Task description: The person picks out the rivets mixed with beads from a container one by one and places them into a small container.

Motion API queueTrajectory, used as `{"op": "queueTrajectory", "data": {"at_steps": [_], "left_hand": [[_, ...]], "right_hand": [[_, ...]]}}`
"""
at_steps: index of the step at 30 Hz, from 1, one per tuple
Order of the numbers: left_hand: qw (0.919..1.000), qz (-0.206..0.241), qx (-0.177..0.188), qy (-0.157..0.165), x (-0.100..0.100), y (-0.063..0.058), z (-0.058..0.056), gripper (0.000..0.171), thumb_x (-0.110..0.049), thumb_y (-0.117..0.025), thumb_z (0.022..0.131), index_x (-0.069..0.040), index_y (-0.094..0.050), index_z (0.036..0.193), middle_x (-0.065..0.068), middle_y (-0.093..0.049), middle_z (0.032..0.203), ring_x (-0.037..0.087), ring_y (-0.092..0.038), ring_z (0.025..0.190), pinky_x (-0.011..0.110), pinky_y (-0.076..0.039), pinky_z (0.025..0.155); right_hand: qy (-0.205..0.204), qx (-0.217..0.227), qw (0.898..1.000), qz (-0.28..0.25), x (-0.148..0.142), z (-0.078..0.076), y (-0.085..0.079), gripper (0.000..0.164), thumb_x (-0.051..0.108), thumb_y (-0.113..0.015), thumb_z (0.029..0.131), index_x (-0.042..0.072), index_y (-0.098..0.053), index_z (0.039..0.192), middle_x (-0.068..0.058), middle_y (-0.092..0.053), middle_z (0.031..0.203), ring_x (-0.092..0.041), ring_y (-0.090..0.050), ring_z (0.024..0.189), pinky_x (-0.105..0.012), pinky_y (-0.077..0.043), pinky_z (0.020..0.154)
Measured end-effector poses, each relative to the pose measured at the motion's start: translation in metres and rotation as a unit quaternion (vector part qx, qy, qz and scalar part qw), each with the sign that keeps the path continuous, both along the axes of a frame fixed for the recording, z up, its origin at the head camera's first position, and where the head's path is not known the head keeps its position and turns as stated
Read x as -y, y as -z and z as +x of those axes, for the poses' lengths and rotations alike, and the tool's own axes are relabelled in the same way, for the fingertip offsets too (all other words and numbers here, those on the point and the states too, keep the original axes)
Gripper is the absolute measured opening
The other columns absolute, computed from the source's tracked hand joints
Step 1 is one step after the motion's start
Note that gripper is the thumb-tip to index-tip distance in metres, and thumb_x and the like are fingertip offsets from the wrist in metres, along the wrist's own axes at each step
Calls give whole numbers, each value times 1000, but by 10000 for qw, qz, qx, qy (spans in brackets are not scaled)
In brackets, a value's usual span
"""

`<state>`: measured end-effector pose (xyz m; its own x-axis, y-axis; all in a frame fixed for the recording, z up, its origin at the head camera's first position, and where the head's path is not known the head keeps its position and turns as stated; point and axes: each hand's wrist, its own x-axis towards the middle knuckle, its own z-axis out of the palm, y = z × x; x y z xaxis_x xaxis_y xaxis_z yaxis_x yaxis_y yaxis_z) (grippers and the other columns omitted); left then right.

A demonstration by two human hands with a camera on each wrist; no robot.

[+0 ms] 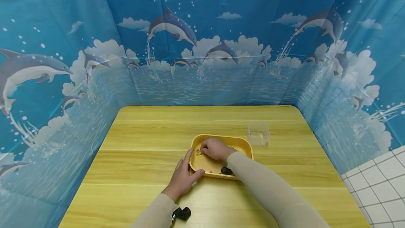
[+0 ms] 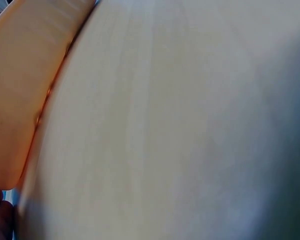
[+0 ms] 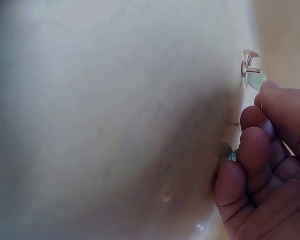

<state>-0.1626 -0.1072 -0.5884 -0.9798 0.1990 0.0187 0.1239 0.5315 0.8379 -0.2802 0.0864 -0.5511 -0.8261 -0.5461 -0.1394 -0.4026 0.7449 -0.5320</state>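
Note:
A yellow rectangular tray [image 1: 234,138] with low walls sits on the table. Against its near left corner rests my left hand [image 1: 183,178], fingers straight along the left wall and thumb at the front rim. My right hand [image 1: 216,149] reaches inside, palm down, fingers curled low near the tray's left end. Beside its fingertips stand small shiny metal studs [image 3: 250,62] and a pale green translucent piece [image 3: 256,80]. Another small greenish piece [image 3: 227,150] shows by its other fingers. I cannot tell whether the right fingertips pinch anything.
A clear plastic box [image 1: 258,134] stands behind the tray's right end. The wooden table [image 1: 142,140] runs back to a blue dolphin-print curtain [image 1: 215,80] that hangs on three sides. Black wrist cameras [image 1: 183,214] hang beneath both sleeves.

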Motion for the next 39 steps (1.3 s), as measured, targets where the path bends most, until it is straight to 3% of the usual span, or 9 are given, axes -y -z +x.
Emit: {"op": "queueTrajectory", "data": {"at_steps": [14, 39], "left_hand": [[10000, 6, -42, -23, 0, 3, -1, 94, -49, -74, 97, -32, -18, 170, 13, -42, 167, 52, -30, 155, 68, -35, 121], [10000, 9, -74, -23, 0, 1, -1, 93, -49, -74, 97, -30, -20, 170, 14, -43, 166, 54, -30, 154, 70, -34, 120]], "right_hand": [[-97, -110, 9999, 27, 0, 1, -1, 15, 11, -67, 102, 11, -80, 109, -1, -78, 105, -10, -66, 91, -36, -60, 88], [-125, -224, 9996, 89, 0, -2, 4, 12, 17, -69, 102, 14, -80, 101, 4, -77, 97, -7, -63, 84, -34, -59, 85]]}}
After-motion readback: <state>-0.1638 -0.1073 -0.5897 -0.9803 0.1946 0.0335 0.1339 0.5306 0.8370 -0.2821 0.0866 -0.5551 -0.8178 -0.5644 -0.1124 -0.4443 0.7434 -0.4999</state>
